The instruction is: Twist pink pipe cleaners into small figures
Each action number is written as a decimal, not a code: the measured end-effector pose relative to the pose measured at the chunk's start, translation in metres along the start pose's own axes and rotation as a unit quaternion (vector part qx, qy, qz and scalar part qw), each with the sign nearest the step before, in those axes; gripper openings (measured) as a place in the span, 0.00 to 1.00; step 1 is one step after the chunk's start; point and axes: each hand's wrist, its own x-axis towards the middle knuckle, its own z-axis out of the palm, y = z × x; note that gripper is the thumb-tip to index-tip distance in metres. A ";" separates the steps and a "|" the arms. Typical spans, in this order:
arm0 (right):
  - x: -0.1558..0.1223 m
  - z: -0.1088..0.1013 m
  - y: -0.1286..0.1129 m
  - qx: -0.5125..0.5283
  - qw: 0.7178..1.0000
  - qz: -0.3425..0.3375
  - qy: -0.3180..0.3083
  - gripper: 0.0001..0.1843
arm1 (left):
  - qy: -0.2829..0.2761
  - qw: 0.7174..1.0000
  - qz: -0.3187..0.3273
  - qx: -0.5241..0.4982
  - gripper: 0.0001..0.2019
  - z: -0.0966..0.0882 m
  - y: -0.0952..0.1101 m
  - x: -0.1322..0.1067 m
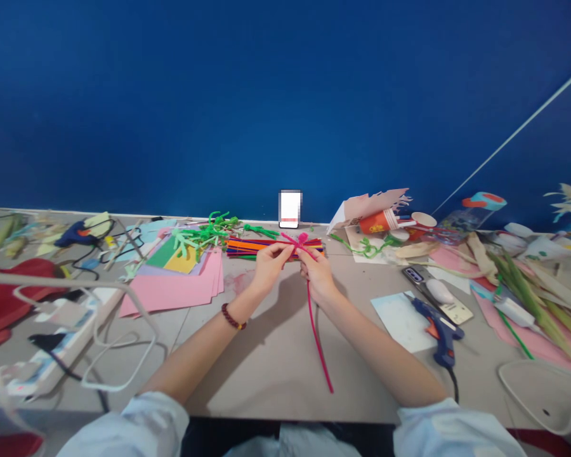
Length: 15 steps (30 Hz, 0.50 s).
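Btwn fingers point(276, 251), pink stem point(318, 339) pts nearward.

A plain, deep blue wall point(285, 95) fills the upper half of the view, brightening to a lighter blue low in the middle and darkening toward the corners. A pale line point(504, 144) climbs its right side at a slant. Below, a grey table point(266, 381) stretches wide along the wall, a whitish strip point(52, 214) behind it at left, soft shadows on its top.
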 end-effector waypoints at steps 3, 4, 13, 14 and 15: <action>-0.001 0.000 -0.001 0.005 1.000 -0.009 -0.003 0.19 | 0.000 1.000 0.004 0.000 0.09 0.000 0.001 0.000; -0.001 0.001 -0.001 0.007 1.000 -0.012 -0.003 0.19 | 0.000 1.000 0.006 0.000 0.09 0.000 0.000 0.001; -0.003 0.003 -0.002 0.016 1.000 -0.019 -0.002 0.19 | -0.019 0.998 -0.019 -0.051 0.12 0.000 -0.007 0.004; -0.003 0.003 -0.002 0.018 1.000 -0.019 -0.003 0.19 | -0.022 0.998 -0.027 -0.061 0.12 -0.001 -0.007 0.004; -0.003 0.004 -0.003 0.019 1.000 -0.020 -0.005 0.19 | -0.023 0.996 -0.038 -0.072 0.13 -0.001 -0.007 0.004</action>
